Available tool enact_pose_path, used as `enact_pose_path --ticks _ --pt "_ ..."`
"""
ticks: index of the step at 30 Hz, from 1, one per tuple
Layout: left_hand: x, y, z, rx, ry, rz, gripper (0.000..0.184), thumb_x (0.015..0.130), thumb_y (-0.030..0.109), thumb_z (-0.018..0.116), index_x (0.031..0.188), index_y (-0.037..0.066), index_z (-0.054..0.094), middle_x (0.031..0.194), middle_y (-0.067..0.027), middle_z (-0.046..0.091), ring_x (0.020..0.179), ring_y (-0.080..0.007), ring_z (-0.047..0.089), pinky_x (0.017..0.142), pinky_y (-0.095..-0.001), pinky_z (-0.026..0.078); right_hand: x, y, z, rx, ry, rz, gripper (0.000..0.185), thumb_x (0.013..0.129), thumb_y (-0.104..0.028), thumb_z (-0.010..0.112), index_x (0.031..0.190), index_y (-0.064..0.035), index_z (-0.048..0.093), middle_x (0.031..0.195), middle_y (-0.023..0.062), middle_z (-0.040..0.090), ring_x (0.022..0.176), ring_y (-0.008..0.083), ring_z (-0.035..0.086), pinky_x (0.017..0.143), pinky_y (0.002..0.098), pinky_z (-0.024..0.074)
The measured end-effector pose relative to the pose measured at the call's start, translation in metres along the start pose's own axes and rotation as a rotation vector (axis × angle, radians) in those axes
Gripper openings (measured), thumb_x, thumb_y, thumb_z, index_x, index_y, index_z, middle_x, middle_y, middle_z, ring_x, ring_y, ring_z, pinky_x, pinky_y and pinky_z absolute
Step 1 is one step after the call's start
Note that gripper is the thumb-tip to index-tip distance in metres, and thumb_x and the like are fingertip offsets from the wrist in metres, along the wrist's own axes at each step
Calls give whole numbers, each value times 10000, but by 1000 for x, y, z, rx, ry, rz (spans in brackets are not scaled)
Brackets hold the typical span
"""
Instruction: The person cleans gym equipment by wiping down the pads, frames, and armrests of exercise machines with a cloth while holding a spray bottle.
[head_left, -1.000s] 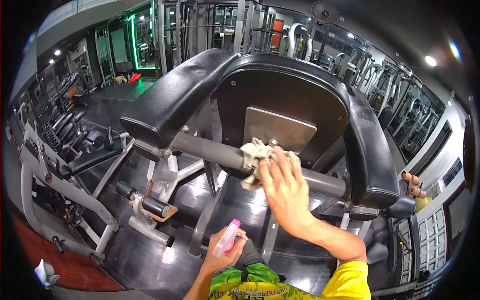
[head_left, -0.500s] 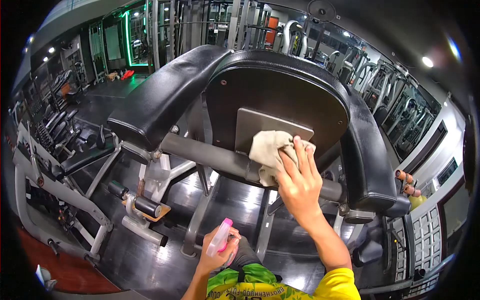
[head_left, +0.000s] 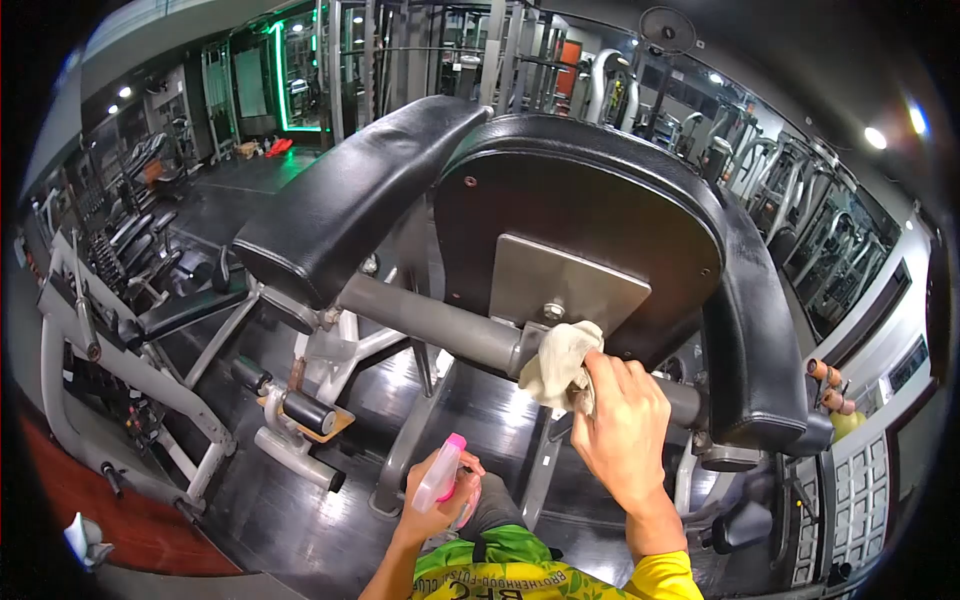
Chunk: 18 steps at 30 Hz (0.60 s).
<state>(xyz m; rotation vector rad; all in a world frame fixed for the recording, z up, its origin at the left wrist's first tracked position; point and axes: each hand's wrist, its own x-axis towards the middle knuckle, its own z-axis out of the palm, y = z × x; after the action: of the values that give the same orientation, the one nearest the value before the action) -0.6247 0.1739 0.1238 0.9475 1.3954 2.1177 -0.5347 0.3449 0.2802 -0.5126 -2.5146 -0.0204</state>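
Observation:
My right hand (head_left: pixel 625 420) is closed on a pale beige cloth (head_left: pixel 562 362), which presses against the grey metal tube (head_left: pixel 435 322) behind a padded backrest. Just above the cloth, a square metal plate (head_left: pixel 570 285) with a bolt is fixed to the dark back panel (head_left: pixel 590 210). Low in the view, my left hand (head_left: pixel 440 500) grips a clear spray bottle (head_left: pixel 437 480) with pink parts, held near my body. Its fingers wrap around the bottle, partly hiding it. Black arm pads flank the panel, the left pad (head_left: pixel 360 205) and the right pad (head_left: pixel 755 340).
Below the backrest, a steel frame with black foam rollers (head_left: pixel 308 412) stands on the dark floor (head_left: pixel 310 505). At left is another machine's grey frame (head_left: pixel 150 375). More gym machines and a wall fan (head_left: pixel 668 30) are further back.
My right hand and the cloth have moved down from the metal plate to the tube, uncovering the plate's bolt. The fingers have curled more. My left hand still holds the spray bottle.

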Motion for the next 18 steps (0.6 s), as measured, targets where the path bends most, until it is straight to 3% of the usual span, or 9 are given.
enact_pose_path --ticks 1,5,7,11,13,15,18 --pt "0 -1 -3 -13 29 11 159 830 -80 557 980 -33 538 807 -101 605 580 -111 570 518 -229 455 4 -4 5 10 2 -4 352 576 -51 650 925 -53 609 969 71 608 888 242 576 797 370 483" --pt "-7 -10 -20 13 122 72 171 824 -84 560 989 -45 536 825 -114 615 599 -129 588 543 -241 472 39 -43 46 362 368 -488 334 610 -39 630 942 -58 615 1047 103 595 976 279 575 815 363 488" --pt "-8 -10 -24 -90 259 72 170 821 -85 563 986 -53 534 835 -125 621 607 -136 596 544 -251 480 66 -70 74 415 423 -550 348 599 -21 635 944 -35 594 1135 150 574 1030 315 564 857 377 480" --pt "-4 -12 -37 -40 282 81 160 826 -76 565 981 -51 531 833 -128 618 584 -136 583 534 -264 475 106 -109 124 321 394 -526 375 661 -40 605 1035 -40 580 1143 142 565 1032 307 558 880 371 463" --pt "-2 -6 -35 -52 297 85 165 828 -76 563 987 -51 526 843 -130 617 577 -137 578 532 -266 472 111 -119 125 221 303 -407 393 703 -59 585 1094 -30 561 1113 133 569 1020 298 553 883 364 453" --pt "-3 -4 -34 -17 286 74 171 830 -70 564 994 -50 520 851 -131 616 586 -139 581 542 -263 474 107 -118 123 207 307 -404 374 706 -67 592 1075 -18 568 1074 125 572 1002 275 550 856 357 460" --pt "-7 -15 -34 -35 243 73 185 826 -69 569 1002 -52 515 854 -134 618 597 -141 584 555 -262 475 96 -113 113 150 129 -382 349 707 -85 593 1050 -25 571 1077 120 573 1023 252 543 871 331 448"
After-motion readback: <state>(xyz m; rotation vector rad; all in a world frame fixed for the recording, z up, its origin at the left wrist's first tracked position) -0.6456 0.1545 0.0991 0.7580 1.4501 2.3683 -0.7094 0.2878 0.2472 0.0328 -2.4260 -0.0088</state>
